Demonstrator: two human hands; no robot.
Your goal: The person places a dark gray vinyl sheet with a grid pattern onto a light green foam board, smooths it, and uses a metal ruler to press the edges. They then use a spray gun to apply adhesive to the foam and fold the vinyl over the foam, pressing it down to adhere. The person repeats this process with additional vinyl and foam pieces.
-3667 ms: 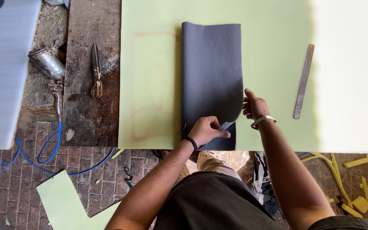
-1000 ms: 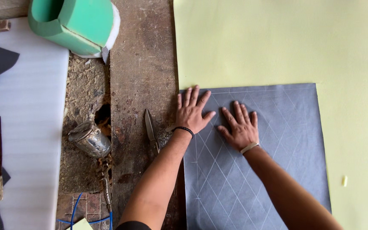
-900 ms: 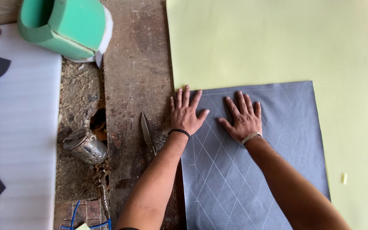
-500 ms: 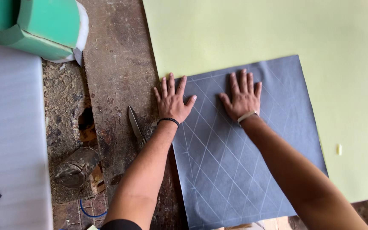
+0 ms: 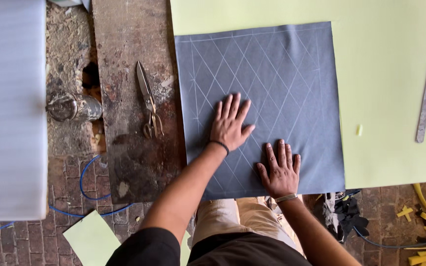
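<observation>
Fabric [image 5: 272, 83], a grey square chalked with diamond lines, lies flat under both palms on the pale yellow sheet [image 5: 385, 98]. Left hand [image 5: 230, 125] and right hand [image 5: 279, 170] are spread open, gripping nothing. Looks thin, floppy and light, so I'd pinch a corner. Scissors [image 5: 148, 101] sit left of the left hand.

Bright, even daylight fills the overhead view. The strongest light falls at the right edge, where the pale yellow-green sheet [image 5: 390, 98] washes out almost to white glare. Shadows are soft and short: a thin dark edge lies beneath both hands, left hand [image 5: 230, 127] and right hand [image 5: 279, 170], on the grey fabric [image 5: 282, 74]. The white chalk lines read crisply, and focus holds across the bench [image 5: 124, 74]. The brick floor [image 5: 25, 241] below looks dimmer and perhaps slightly softer. Edge distortion is slight.
</observation>
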